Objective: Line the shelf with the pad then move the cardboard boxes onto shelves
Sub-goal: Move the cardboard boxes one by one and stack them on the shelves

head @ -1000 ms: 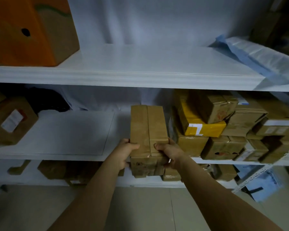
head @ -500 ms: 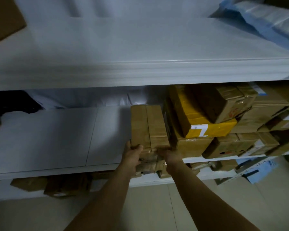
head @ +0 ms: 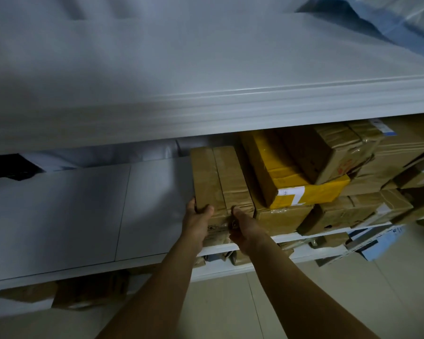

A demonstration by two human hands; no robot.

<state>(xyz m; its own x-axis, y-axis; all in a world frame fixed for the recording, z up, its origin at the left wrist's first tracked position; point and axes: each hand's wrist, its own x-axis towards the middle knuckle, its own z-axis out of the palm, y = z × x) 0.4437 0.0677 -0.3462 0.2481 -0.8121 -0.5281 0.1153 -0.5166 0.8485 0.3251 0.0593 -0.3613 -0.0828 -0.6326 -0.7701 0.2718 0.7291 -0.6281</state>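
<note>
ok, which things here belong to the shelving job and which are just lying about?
Job:
- box, gripped by left hand and right hand
- pad on the middle shelf
- stacked boxes to its right

Lying about:
- blue bag on the top shelf
- blue packet, low right

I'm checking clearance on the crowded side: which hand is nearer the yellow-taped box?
Right. The right hand grips the near right corner of the brown box, beside the yellow-taped box; the left hand grips its left corner, farther off.
</note>
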